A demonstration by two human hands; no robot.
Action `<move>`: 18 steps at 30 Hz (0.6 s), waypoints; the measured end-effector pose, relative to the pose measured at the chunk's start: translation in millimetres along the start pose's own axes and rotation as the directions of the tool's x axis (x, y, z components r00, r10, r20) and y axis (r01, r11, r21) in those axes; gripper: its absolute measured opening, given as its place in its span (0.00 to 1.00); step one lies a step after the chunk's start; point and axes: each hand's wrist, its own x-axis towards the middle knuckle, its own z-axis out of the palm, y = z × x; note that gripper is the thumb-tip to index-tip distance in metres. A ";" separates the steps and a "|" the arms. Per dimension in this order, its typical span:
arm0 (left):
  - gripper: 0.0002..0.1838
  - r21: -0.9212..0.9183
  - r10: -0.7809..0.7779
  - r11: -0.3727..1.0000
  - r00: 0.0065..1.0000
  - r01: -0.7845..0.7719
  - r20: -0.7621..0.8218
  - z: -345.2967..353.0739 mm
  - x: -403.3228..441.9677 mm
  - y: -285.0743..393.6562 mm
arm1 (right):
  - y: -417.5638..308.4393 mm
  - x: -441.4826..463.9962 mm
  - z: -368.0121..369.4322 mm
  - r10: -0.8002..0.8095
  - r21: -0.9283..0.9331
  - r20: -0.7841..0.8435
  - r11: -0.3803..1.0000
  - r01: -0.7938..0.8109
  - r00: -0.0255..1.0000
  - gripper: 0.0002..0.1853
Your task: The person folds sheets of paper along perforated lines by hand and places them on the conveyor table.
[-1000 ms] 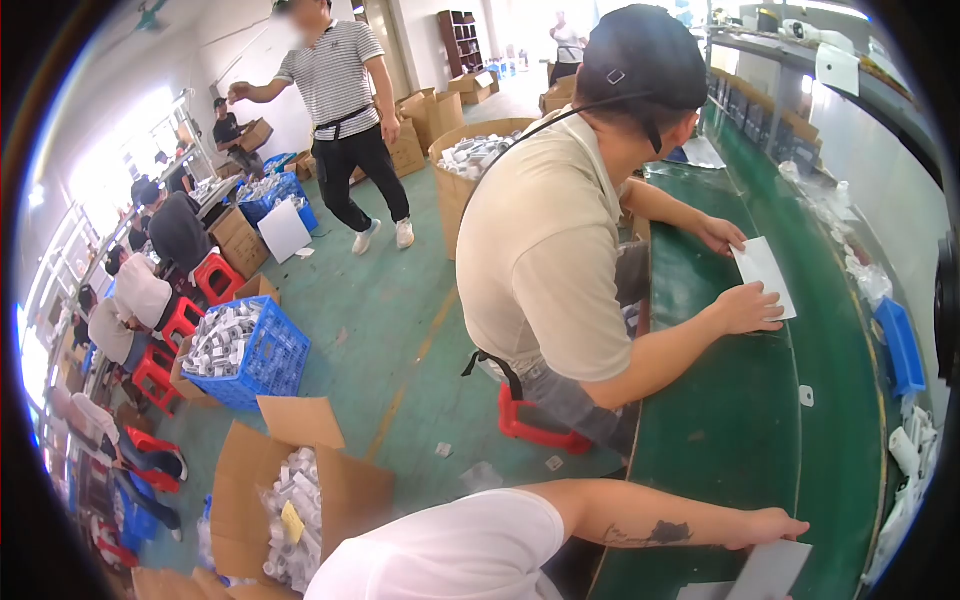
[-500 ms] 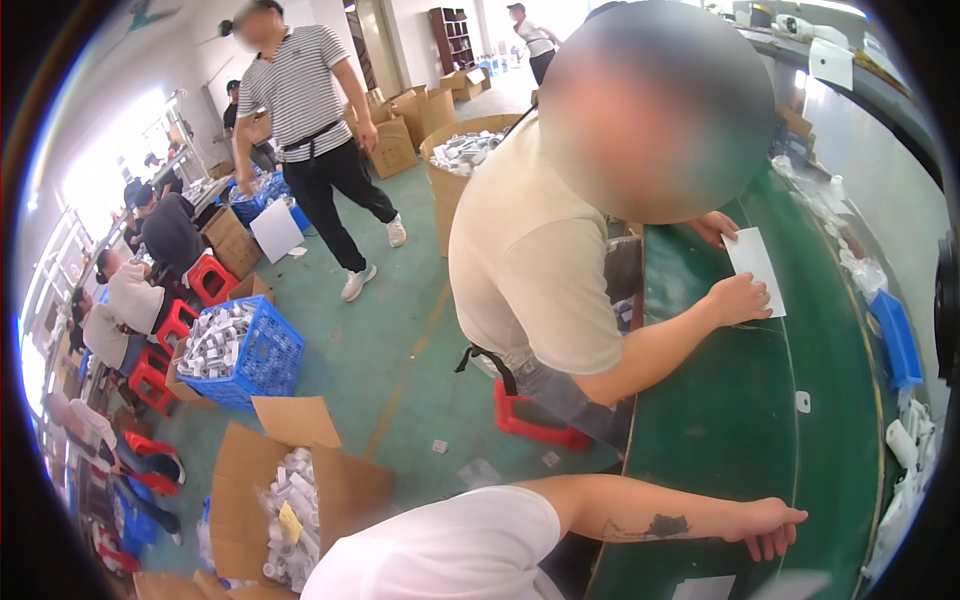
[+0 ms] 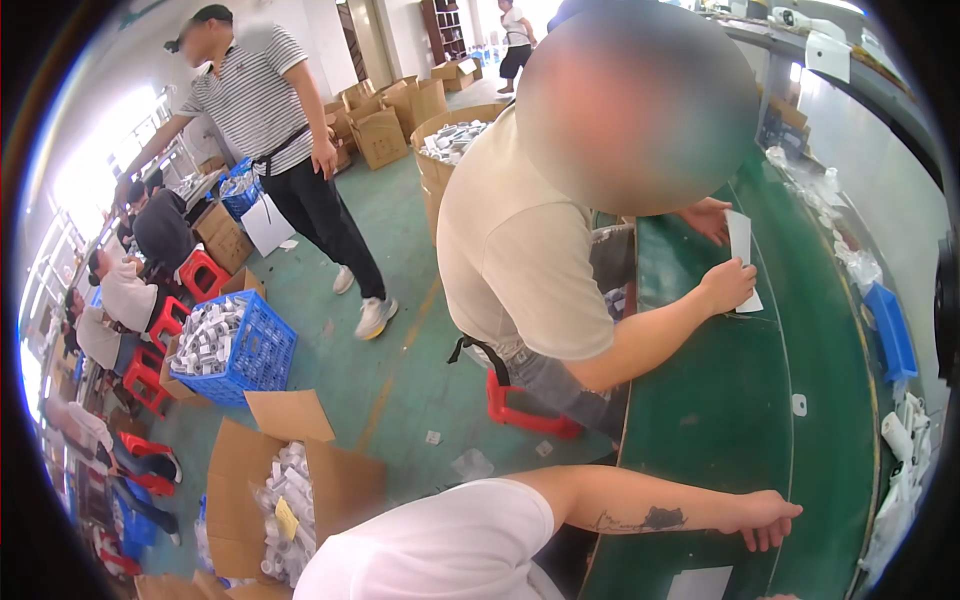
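Observation:
My left hand (image 3: 765, 517) reaches from the lower left over the green work surface (image 3: 710, 430), with its fingers apart and nothing in them. White sheets (image 3: 700, 584) lie on the surface below it, cut off by the bottom edge of the view. A sliver of skin at the bottom edge, near these sheets, may be my right hand (image 3: 784, 597); its fingers are hidden. Farther up the surface, a co-worker in a beige shirt (image 3: 530, 240) holds a white card (image 3: 740, 240) between their hands, folded or tilted.
A blue tray (image 3: 890, 330) and bagged white parts (image 3: 900, 480) line the right side. At lower left stands an open carton (image 3: 235, 490) of white parts, with a blue crate (image 3: 265, 350) beyond. A person in a striped shirt (image 3: 265, 95) stands in the aisle.
The white card at my left hand has left it and gone out of view at the bottom. The co-worker's card has turned narrower. The person in stripes has come nearer and leftward.

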 end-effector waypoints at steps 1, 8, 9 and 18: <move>0.29 0.011 -0.015 1.000 1.000 0.015 0.000 1.4 -1.1 0.4 | -1.6 5.6 4.4 0.135 -0.229 -0.075 0.962 -0.149 0.988 0.13; 0.27 0.088 0.087 0.992 0.996 -0.085 -0.022 -5.8 15.6 -11.1 | -15.8 -1.0 22.7 0.091 -0.094 -0.216 0.989 -0.113 0.972 0.16; 0.28 0.048 0.033 0.998 0.999 -0.031 -0.036 -2.1 5.7 -3.5 | -8.3 -2.0 18.3 0.094 -0.096 -0.217 0.989 -0.116 0.972 0.16; 0.23 0.255 0.228 0.945 0.971 -0.202 -0.076 -6.7 23.6 -18.5 | 1.9 10.3 12.0 0.261 -0.446 -0.214 0.831 -0.332 0.941 0.17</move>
